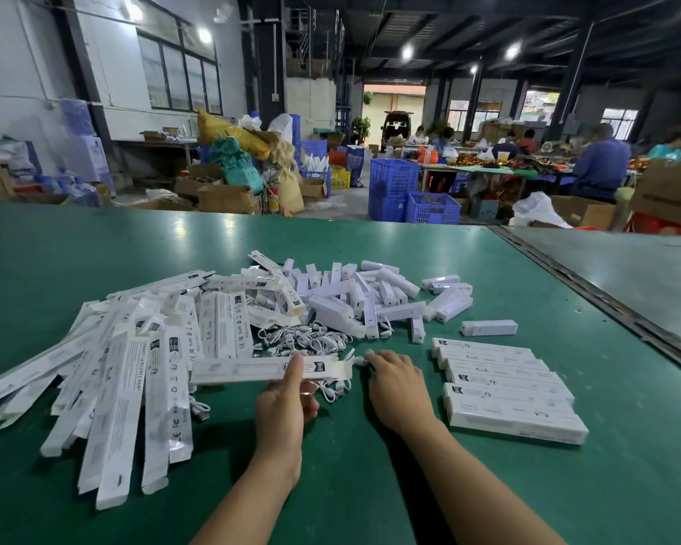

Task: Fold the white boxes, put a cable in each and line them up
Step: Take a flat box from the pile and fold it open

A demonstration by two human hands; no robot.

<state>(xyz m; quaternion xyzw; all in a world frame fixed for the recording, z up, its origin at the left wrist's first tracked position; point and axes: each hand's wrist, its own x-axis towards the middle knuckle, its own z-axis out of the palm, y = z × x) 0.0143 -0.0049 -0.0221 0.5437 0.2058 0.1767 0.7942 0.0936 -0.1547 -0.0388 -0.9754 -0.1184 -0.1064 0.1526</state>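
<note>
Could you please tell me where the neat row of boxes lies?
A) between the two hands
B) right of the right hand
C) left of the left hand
B: the row of boxes lies to the right of the right hand, while the left hand holds a single white box.

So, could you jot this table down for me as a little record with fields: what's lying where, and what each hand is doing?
Surface: green table
Left hand: holds a long white box, thumb on top
Right hand: fingers pinch a white cable at the box's open end
Left of the hands: flat boxes, unfolded, in a loose pile
Behind the hands: cable heap
Further back: small white blocks, jumbled
Right of the hands: lined-up boxes, side by side in a row
</note>
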